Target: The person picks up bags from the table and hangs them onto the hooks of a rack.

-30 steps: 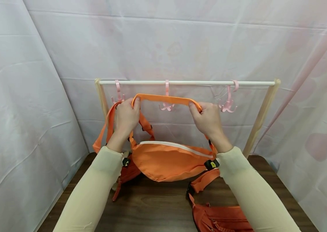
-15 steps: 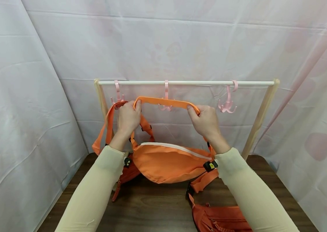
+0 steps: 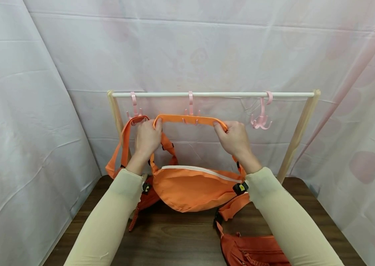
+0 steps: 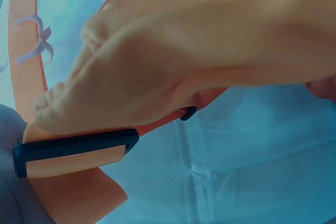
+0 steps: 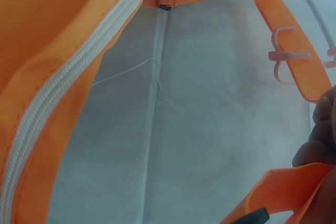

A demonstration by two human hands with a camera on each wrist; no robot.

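Note:
An orange waist bag [image 3: 194, 188] with a white zipper hangs below both hands, its strap [image 3: 174, 118] stretched between them. My left hand [image 3: 148, 137] grips the strap's left side, thumb on top; my right hand [image 3: 235, 138] grips the right side likewise. The strap crosses the middle pink hook [image 3: 191, 103], and lower prongs show in front of the strap. Whether the hook bears any weight, I cannot tell. In the left wrist view a black buckle [image 4: 76, 148] sits on the strap webbing below the left hand. The right wrist view shows the zipper [image 5: 68, 77] close by.
A white rod [image 3: 227, 95] spans two wooden posts. A second orange bag's strap [image 3: 126, 144] hangs at the left hook [image 3: 134, 101], its red-orange body [image 3: 147, 199] below. Another hook [image 3: 260, 120] hangs right. A red-orange bag [image 3: 257, 247] lies on the wooden table [image 3: 171, 240].
Both hands have lowered slightly with the strap and come a little closer together. The strap has dropped from above the middle hook's prongs to their level, and the bag hangs slightly lower.

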